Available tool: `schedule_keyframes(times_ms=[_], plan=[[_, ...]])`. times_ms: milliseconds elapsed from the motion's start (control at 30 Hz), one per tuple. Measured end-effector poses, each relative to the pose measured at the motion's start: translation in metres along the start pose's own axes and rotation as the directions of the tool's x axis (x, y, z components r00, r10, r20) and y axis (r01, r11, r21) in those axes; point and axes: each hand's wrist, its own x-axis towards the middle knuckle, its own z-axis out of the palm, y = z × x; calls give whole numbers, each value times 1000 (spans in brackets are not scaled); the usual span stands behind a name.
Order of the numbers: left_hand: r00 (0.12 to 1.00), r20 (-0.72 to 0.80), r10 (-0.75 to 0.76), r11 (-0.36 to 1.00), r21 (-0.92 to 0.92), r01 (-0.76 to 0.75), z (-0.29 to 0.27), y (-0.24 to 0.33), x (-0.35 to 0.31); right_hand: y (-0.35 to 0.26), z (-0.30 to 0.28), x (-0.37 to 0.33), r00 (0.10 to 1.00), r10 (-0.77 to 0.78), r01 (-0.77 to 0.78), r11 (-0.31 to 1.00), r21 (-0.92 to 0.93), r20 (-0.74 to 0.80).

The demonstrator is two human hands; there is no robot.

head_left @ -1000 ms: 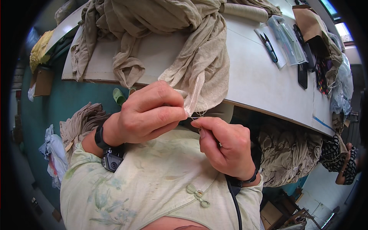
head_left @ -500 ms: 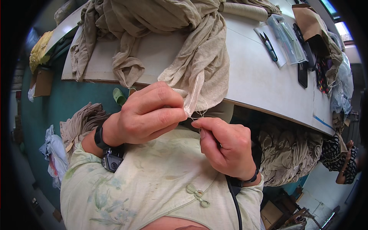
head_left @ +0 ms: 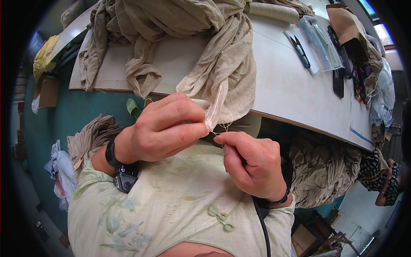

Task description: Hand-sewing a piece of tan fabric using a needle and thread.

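A beige knitted garment point(head_left: 233, 81) hangs over the near edge of the white table. My left hand point(head_left: 169, 126) is closed on a narrow end of this fabric, pinching it between thumb and fingers. Just right of it, my right hand point(head_left: 254, 165) is closed in a pinch on a fine pale thread. Loose loops of thread point(head_left: 227, 124) run between the fabric tip and the right fingertips. Whether a needle is in the right fingers cannot be seen.
The white table point(head_left: 287, 85) carries more beige fabric, a thread cone point(head_left: 274, 13), small thread snips point(head_left: 300, 53), a clear plastic tray point(head_left: 323, 45) and a dark phone point(head_left: 338, 83). Fabric piles point(head_left: 325, 171) lie below right and lower left. Another person point(head_left: 381, 175) is at far right.
Almost nothing differs. Both hands keep their pinch at the same spot, and the thread loops between them have shifted slightly.
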Motion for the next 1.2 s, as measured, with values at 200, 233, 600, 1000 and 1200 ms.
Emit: schedule_keyframes(times_ms=[200, 233, 600, 1000, 1200], plan=[[1000, -1, 11, 1000, 10, -11, 0, 1, 1, 1, 0, 1, 1000, -13, 13, 1000, 20, -2], [1000, -1, 11, 1000, 9, -11, 0, 1, 1, 0, 0, 1, 1000, -11, 11, 1000, 26, -1], [998, 19, 62, 998, 25, -63, -2, -2, 0, 1, -2, 4, 999, 13, -17, 996, 92, 41], [990, 39, 139, 988, 56, -141, -5, -2, 0, -3, -7, 6, 999, -13, 9, 995, 95, 32], [978, 37, 205, 976, 64, -207, -4, -4, 5, -1, -10, 5, 993, -7, -5, 995, 102, 117]])
